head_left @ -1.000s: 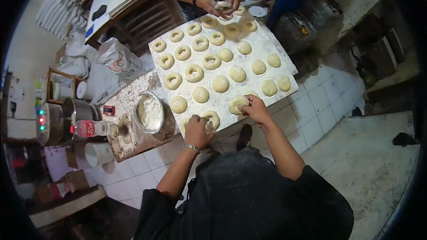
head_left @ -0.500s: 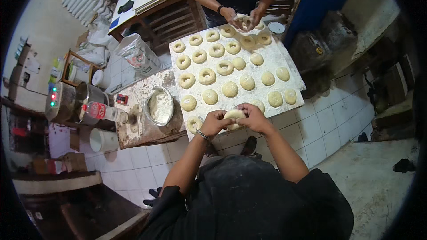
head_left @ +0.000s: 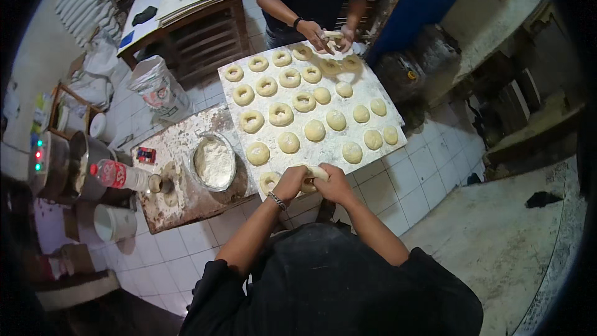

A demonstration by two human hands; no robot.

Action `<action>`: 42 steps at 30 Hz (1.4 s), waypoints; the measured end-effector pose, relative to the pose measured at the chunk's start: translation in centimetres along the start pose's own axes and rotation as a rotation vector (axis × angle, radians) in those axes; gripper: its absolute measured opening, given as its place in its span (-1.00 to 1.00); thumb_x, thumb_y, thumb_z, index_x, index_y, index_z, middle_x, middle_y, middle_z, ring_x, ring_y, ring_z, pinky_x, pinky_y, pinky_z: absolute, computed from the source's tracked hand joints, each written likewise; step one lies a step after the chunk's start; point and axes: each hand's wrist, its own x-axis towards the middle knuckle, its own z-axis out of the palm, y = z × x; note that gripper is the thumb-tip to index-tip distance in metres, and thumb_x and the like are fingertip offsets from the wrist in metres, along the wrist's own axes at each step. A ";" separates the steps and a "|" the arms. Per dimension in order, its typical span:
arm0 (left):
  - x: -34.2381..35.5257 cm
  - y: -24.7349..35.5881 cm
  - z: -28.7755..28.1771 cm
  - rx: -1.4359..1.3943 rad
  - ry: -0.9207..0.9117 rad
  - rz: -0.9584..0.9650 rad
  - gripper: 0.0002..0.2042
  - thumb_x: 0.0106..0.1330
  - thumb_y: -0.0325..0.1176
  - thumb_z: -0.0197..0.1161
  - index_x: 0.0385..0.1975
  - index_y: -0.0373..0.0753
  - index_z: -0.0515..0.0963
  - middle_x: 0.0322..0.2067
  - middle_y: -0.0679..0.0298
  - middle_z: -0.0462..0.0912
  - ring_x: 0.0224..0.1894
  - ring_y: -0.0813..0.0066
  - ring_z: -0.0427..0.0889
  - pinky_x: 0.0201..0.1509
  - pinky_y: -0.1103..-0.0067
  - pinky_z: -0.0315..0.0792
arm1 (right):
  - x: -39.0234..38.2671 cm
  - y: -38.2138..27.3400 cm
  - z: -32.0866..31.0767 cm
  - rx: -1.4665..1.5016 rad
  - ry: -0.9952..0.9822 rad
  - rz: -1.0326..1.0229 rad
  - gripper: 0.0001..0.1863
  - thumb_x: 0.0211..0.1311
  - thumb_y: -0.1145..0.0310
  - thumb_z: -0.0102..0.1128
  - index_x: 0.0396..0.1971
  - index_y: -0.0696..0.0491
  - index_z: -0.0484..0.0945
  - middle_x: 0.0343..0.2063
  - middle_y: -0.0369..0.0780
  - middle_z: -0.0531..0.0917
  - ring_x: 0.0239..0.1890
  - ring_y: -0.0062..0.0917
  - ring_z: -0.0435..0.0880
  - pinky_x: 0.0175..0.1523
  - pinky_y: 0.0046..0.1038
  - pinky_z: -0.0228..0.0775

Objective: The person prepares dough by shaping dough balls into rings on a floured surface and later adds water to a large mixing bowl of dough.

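Note:
Between my two hands, over the near edge of a floured board, is a dough ring. My left hand grips its left side and my right hand its right side; the fingers are partly hidden behind the dough. Just left of my left hand lies another dough ring. Rows of shaped rings, such as one near the middle, cover the left part of the board. Round dough balls, among them one close to my right hand, sit in the nearer and right rows.
Across the board a co-worker's hands hold another piece of dough. On a worn bench at left stand a metal bowl of flour and a plastic bottle lying on its side. A flour sack stands behind the bench.
The view has shifted, so the board sits further left and lower. My hands have turned the dough ring, and their backs now face up more. The co-worker's hands have also shifted their dough.

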 end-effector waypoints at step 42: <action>1.7 5.0 10.5 -0.506 0.263 -0.298 -0.33 0.48 0.20 -0.09 -0.59 -0.34 0.55 -0.67 0.25 0.53 -0.60 0.51 0.51 -0.52 0.52 0.34 | -1.2 3.5 -6.6 1.011 -0.023 0.293 -0.28 0.41 -0.28 -0.11 -0.45 0.16 0.61 -0.61 -0.31 0.58 -0.58 -0.64 0.49 -0.44 -0.53 0.40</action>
